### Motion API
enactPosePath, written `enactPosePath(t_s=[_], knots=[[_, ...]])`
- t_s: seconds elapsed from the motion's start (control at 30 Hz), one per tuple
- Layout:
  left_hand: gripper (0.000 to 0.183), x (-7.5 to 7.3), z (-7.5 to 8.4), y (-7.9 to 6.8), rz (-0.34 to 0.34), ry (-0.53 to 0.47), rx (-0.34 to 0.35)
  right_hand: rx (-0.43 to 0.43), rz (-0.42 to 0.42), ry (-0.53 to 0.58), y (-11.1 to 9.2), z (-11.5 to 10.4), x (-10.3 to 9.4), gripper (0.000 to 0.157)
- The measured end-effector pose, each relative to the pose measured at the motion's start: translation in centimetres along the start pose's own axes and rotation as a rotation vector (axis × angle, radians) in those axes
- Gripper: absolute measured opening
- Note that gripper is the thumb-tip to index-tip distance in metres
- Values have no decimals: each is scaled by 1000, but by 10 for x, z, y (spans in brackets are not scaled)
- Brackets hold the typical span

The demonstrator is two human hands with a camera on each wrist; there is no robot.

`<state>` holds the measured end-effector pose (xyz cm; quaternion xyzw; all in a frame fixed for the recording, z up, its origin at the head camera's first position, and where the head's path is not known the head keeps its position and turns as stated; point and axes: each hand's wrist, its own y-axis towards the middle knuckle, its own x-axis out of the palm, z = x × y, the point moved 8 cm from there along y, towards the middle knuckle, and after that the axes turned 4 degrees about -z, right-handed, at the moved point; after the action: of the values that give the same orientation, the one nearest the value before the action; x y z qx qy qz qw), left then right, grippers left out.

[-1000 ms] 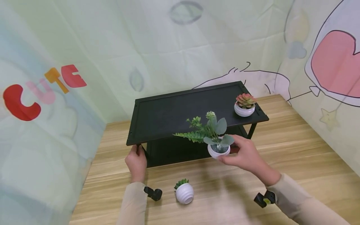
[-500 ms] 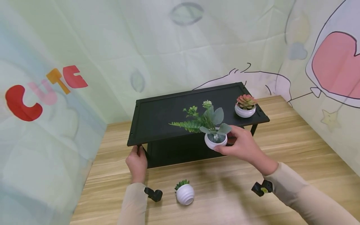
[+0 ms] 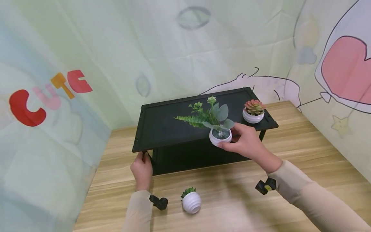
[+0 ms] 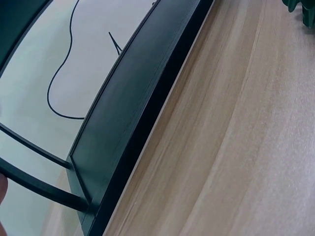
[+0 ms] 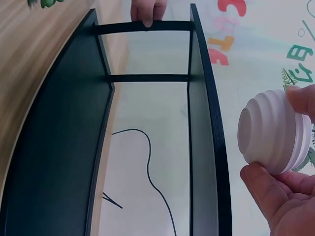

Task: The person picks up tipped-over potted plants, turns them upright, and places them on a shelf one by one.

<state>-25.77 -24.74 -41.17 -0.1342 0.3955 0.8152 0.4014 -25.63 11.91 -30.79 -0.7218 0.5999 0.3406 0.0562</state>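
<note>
My right hand [image 3: 249, 141] holds a potted artificial plant [image 3: 219, 138] by its white ribbed pot, thumb at the front. Its fern and round grey-green leaves lean over the front edge of a black two-tier shelf [image 3: 168, 124]. In the right wrist view the white pot [image 5: 269, 132] is seen from below, beside the upper board and apart from it. My left hand [image 3: 142, 170] grips the shelf's front left leg just under the top board; the right wrist view shows its fingers [image 5: 147, 12] over that leg. In the left wrist view only fingertips show at the edge.
A red-tipped succulent [image 3: 253, 111] in a white pot stands on the shelf top's right end. On the wooden table [image 3: 226, 206] in front, a green succulent [image 3: 191, 201] lies tipped over, its pot base towards me. Printed fabric walls [image 3: 162, 48] enclose the back and sides.
My right hand has raised the potted plant and carried it forward and slightly left, from in front of the shelf to the top board's front edge. The left hand keeps its grip.
</note>
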Motion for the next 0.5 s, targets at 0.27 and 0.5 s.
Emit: enactPosePath(t_s=[0.27, 0.5], knots=[[16, 1, -2, 0, -5, 1, 1, 22, 13, -20, 14, 3, -3, 44], [16, 0, 0, 0, -9, -2, 9, 59, 1, -82, 28, 8, 0, 43]])
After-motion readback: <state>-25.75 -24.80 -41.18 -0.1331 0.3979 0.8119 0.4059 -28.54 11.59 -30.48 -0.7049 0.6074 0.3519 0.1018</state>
